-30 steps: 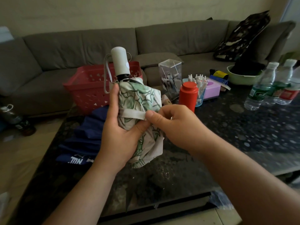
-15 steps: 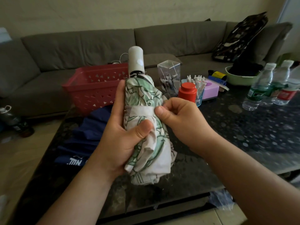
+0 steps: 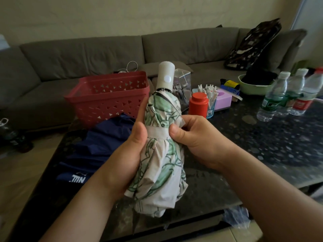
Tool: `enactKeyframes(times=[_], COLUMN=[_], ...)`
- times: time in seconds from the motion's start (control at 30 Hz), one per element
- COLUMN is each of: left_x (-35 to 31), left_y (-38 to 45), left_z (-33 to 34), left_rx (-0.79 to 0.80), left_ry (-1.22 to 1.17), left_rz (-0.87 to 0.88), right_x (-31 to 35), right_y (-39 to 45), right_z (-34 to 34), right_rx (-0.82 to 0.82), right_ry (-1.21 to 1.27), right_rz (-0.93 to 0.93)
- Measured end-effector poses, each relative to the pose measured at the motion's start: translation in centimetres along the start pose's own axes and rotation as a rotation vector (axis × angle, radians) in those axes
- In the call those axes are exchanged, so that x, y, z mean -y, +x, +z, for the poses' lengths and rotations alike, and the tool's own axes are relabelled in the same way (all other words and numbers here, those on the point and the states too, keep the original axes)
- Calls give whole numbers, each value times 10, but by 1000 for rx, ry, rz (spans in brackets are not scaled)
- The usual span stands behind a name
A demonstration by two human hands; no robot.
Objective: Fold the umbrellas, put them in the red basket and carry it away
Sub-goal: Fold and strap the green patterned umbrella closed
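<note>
Umbrella, green-and-white leaf print, folded and held upright over the table, white handle uppermost. Left hand wraps the canopy from the left, thumb in front, fingers behind. Right hand pinches the white closure strap at its right end, fingers curled; strap lies flat round the canopy's waist.

Surface: dark speckled stone coffee table. On it, behind the left hand, a navy umbrella lies unfolded, touching the red basket at the far left edge. White lettering on the navy fabric, seen upside down; not legible. Right of the handle: clear plastic box, red canister, cup of white pens, lilac box, green bowl, three water bottles with green and red labels, text too small to read. Grey sectional sofa behind, patterned bag on its right end, plain pale wall.

Versus half a second ago: strap now drawn tighter and level, left thumb shifted up beside it, umbrella more vertical.
</note>
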State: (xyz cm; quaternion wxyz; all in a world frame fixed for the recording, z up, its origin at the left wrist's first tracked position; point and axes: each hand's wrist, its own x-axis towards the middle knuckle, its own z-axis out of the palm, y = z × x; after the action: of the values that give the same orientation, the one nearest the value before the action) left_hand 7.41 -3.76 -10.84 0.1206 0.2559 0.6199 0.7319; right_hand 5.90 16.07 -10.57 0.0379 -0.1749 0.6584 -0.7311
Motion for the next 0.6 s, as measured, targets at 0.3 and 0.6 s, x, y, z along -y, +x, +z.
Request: enactKeyframes(times=[0.3, 0.6], left_x=[3, 5], left_y=[9, -1], left_z=[-9, -8], left_rx=[-132, -71], left_ry=[328, 519], left_rz=[-118, -54], right_x=[-11, -6], right_y=[-1, -4], right_z=[11, 22], right_rx=[-171, -143], right_ry=[-288, -158], right_rz=[81, 103])
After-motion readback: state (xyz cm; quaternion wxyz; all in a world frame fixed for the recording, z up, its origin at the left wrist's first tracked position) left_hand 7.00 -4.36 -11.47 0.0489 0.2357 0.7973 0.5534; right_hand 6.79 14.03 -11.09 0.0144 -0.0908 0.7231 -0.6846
